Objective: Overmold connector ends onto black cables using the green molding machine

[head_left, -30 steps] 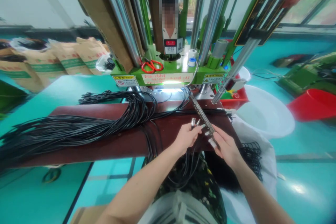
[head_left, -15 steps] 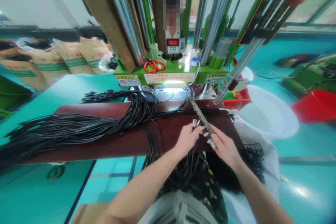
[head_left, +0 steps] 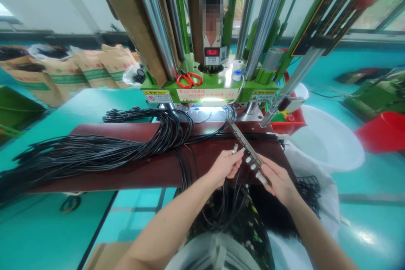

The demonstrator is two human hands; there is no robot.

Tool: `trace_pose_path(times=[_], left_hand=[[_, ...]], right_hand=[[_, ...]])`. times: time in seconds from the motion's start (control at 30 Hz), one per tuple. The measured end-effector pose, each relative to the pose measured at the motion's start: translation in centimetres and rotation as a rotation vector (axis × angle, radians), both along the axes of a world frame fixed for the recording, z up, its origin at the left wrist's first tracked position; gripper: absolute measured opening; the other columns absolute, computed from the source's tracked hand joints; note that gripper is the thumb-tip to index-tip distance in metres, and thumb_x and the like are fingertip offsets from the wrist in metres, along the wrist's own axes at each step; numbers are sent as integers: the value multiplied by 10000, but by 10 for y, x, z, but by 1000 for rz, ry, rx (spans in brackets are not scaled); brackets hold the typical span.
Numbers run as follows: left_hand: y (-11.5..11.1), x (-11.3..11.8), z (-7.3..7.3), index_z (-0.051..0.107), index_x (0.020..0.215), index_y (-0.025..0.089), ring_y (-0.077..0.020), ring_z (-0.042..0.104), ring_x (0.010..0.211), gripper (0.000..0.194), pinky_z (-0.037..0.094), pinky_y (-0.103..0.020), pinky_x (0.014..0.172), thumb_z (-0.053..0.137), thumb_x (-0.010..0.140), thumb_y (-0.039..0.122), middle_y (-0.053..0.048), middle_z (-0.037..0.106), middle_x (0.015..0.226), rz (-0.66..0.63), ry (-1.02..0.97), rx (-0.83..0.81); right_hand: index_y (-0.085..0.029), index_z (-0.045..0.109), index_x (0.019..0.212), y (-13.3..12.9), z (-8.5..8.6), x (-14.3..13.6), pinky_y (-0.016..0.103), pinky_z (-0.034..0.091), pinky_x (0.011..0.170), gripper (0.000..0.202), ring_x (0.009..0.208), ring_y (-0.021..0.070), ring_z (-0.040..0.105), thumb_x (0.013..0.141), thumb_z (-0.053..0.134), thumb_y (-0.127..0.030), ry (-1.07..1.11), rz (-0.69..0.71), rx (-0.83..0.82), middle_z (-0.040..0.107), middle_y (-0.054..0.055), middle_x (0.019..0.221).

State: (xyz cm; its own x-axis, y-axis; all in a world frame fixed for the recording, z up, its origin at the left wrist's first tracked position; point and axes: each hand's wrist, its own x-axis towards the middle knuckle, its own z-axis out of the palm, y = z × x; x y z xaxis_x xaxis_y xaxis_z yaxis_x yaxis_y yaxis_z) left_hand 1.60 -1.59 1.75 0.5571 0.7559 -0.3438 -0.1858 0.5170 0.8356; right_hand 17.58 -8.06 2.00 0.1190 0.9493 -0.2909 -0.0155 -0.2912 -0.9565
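metal bar point(head_left: 244, 142), in right hand point(head_left: 280, 179)

Counted: one slotted grey metal bar point(head_left: 247, 143); one pair of red-handled scissors point(head_left: 189, 80); one red plastic bucket point(head_left: 382, 133); two rectangular yellow-topped warning labels point(head_left: 157, 96); four green-banded tan paper sacks point(head_left: 70, 78).

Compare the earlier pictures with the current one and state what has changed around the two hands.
The left hand and right hand have moved slightly apart, and the far end of the metal bar has come a little nearer the person. No clear release or new grasp shows. The bar remains in the right hand; the red-handled scissors and black cable bundle stayed put.
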Motion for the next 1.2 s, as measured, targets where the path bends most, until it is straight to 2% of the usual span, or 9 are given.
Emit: trace_pose_path(times=[0.2, 0.37, 0.5, 0.6, 0.67, 0.77, 0.93, 1.1, 1.2], left_hand=[[3, -4, 1, 370, 480, 172, -12, 171, 290, 453, 80, -184, 317, 595, 673, 514, 97, 233, 367, -51, 17, -6], [3, -3, -6, 425, 501, 160, -17, 182, 292, 424, 125, -180, 315, 559, 701, 509, 94, 240, 354, 27, 59, 63], [10, -7, -6, 530, 626, 134, -46, 382, 390, 365, 305, -170, 386, 544, 724, 485, 37, 438, 458, 354, 128, 246], [15, -12, -4, 447, 636, 166, -38, 317, 350, 365, 268, -161, 362, 527, 732, 509, 80, 342, 417, 537, 49, 190], [14, -13, -4, 374, 626, 190, -31, 210, 302, 413, 177, -161, 319, 460, 747, 576, 107, 244, 381, 470, 0, 101], [10, -10, -8, 335, 641, 203, -29, 171, 293, 422, 115, -155, 304, 406, 762, 601, 108, 252, 381, 341, 25, 103], [7, -10, -11, 362, 653, 192, -18, 222, 336, 347, 157, -139, 331, 556, 726, 470, 106, 295, 417, 278, 46, 229], [6, -15, -8, 409, 624, 176, -16, 206, 326, 347, 135, -152, 328, 591, 693, 463, 110, 273, 390, 258, 63, 161], [7, -17, -8, 441, 617, 169, -17, 215, 310, 330, 149, -158, 326, 597, 690, 450, 108, 285, 371, 213, 87, 135]], right_hand=[[-167, 544, 1204, 0, -4, 4, 173, 214, 275, 594, 315, 47, 305, 728, 591, -520, -74, 39, 33, 512, -11, 494], [-182, 530, 1229, 3, -11, 9, 184, 274, 272, 605, 356, 72, 372, 732, 581, -524, -169, 136, 58, 580, 27, 581], [-175, 556, 1198, 2, -4, 3, 166, 202, 277, 580, 336, 49, 321, 723, 599, -505, -87, 49, 32, 537, 5, 527], [-187, 559, 1187, 1, 5, -4, 156, 171, 301, 540, 334, 33, 287, 729, 606, -470, -36, -16, 7, 511, -12, 512], [-180, 570, 1172, 0, 9, -6, 155, 170, 310, 529, 342, 33, 292, 723, 613, -458, -29, -20, -6, 525, -2, 533], [-170, 582, 1154, 1, 9, -7, 158, 170, 314, 526, 355, 40, 311, 713, 621, -456, -30, 2, -18, 540, 10, 556], [-183, 582, 1153, 2, 10, -7, 161, 175, 321, 536, 383, 44, 323, 698, 637, -461, -10, 10, -70, 555, 14, 604], [-185, 592, 1137, 3, 9, -3, 157, 215, 329, 560, 439, 56, 378, 669, 659, -485, -3, 19, -98, 596, 44, 735], [-184, 573, 1164, 5, 0, 5, 156, 219, 314, 609, 423, 57, 374, 662, 653, -519, -12, 67, -109, 583, 34, 683]])
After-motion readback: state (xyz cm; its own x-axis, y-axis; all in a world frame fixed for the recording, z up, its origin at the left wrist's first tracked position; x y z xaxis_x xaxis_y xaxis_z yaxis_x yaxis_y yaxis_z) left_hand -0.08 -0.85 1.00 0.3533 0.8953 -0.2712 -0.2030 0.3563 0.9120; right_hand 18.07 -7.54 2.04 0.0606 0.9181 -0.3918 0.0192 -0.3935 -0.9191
